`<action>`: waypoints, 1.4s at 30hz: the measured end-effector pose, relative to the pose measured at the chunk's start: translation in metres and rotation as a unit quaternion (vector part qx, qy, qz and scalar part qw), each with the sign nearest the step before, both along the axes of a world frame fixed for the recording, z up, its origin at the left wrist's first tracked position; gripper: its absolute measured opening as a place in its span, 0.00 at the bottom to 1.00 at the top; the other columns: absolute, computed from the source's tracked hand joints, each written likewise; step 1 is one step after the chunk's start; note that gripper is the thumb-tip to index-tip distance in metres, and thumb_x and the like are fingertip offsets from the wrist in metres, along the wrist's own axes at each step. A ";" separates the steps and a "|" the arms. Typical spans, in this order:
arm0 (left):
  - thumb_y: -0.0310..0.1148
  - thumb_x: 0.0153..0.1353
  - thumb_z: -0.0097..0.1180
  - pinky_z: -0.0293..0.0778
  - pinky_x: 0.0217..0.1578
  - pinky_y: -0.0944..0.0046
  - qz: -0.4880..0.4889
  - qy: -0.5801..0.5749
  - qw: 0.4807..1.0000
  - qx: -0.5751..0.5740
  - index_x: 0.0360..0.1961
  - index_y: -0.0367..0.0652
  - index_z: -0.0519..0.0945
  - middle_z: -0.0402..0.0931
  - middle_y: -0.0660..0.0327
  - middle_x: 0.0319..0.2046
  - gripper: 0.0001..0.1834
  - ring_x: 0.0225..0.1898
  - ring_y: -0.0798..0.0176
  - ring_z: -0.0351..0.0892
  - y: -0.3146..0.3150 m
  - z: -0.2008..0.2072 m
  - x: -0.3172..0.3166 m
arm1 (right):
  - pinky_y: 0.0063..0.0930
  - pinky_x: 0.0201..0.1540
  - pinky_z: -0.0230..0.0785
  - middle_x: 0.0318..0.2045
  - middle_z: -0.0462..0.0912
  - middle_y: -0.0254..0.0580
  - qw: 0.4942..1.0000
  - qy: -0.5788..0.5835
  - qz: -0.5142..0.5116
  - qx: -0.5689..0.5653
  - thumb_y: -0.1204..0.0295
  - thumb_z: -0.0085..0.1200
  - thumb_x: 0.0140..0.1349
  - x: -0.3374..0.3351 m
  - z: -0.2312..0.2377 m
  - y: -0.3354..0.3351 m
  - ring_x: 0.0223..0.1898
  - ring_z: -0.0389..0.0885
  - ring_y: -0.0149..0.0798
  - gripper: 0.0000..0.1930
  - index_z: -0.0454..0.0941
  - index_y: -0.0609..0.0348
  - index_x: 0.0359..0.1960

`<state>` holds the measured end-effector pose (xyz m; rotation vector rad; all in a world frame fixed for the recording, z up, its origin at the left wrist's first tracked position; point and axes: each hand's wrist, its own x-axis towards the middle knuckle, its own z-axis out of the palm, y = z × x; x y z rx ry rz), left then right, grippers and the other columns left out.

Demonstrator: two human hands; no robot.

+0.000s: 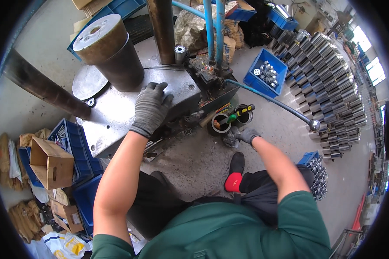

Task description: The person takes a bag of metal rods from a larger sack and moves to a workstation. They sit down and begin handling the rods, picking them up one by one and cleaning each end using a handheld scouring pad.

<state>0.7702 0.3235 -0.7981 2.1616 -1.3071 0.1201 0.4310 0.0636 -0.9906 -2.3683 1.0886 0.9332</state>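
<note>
My left hand point(152, 108), in a grey knit glove, rests on the shiny metal bed point(168, 82) of a press. Its fingers are spread and hold nothing. Beside the fingertips stands a thick dark metal cylinder point(122, 64) with a wider, worn head. My right hand point(247, 135), gloved too, reaches down by the floor, its fingers closed at a small dark grey lump point(231, 138) that I cannot make out. Close to it stand two round pots point(218, 127), holding a green-handled tool point(231, 118) and a yellow-and-black handle point(245, 109).
Two dark columns point(162, 34) rise from the press. A blue lever point(272, 99) with a ball end juts out rightward. Stacked shiny metal tubes point(333, 86) and a blue bin of parts point(267, 73) lie at right. Cardboard boxes point(52, 164) and blue crates point(73, 151) stand at left.
</note>
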 end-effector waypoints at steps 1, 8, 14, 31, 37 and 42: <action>0.34 0.59 0.65 0.77 0.48 0.48 -0.002 -0.048 0.999 0.001 0.51 0.39 0.83 0.80 0.45 0.43 0.19 0.45 0.42 0.79 0.007 -0.001 0.002 | 0.46 0.57 0.74 0.52 0.84 0.62 0.996 -0.039 -0.083 -0.010 0.42 0.61 0.54 0.004 -0.024 0.001 0.55 0.82 0.59 0.37 0.82 0.63 0.54; 0.35 0.59 0.63 0.75 0.47 0.45 -0.018 -0.137 0.989 0.049 0.46 0.38 0.83 0.80 0.47 0.39 0.16 0.43 0.42 0.78 0.000 0.009 -0.018 | 0.43 0.63 0.71 0.61 0.79 0.57 0.957 -0.077 -0.276 -0.046 0.42 0.62 0.55 0.002 -0.151 -0.001 0.63 0.76 0.57 0.42 0.70 0.54 0.67; 0.36 0.60 0.63 0.75 0.45 0.45 -0.010 -0.168 0.984 0.058 0.45 0.40 0.83 0.81 0.48 0.38 0.15 0.42 0.42 0.78 -0.005 0.003 -0.017 | 0.43 0.62 0.71 0.60 0.80 0.55 0.970 -0.214 -0.112 -0.024 0.45 0.59 0.60 0.001 -0.183 0.027 0.62 0.77 0.57 0.34 0.74 0.53 0.62; 0.40 0.62 0.60 0.74 0.47 0.47 0.006 -0.169 0.981 0.090 0.40 0.42 0.82 0.81 0.49 0.38 0.12 0.43 0.44 0.78 0.003 0.001 -0.013 | 0.45 0.49 0.76 0.43 0.86 0.59 0.948 -0.258 -0.182 0.040 0.50 0.58 0.65 0.083 -0.071 0.164 0.47 0.85 0.57 0.25 0.82 0.55 0.54; 0.41 0.64 0.58 0.74 0.48 0.48 0.006 -0.167 0.981 0.096 0.40 0.42 0.82 0.81 0.49 0.38 0.13 0.43 0.45 0.79 -0.003 0.000 -0.015 | 0.51 0.51 0.76 0.45 0.86 0.57 0.968 -0.235 -0.084 0.003 0.57 0.57 0.63 0.131 -0.044 0.132 0.48 0.84 0.60 0.18 0.84 0.49 0.50; 0.42 0.64 0.59 0.75 0.48 0.48 0.012 -0.168 0.982 0.087 0.41 0.42 0.82 0.81 0.50 0.38 0.14 0.44 0.45 0.80 -0.002 -0.004 -0.010 | 0.50 0.52 0.76 0.41 0.86 0.62 0.970 -0.243 0.014 0.016 0.56 0.55 0.63 0.141 -0.033 0.115 0.46 0.85 0.61 0.21 0.82 0.57 0.51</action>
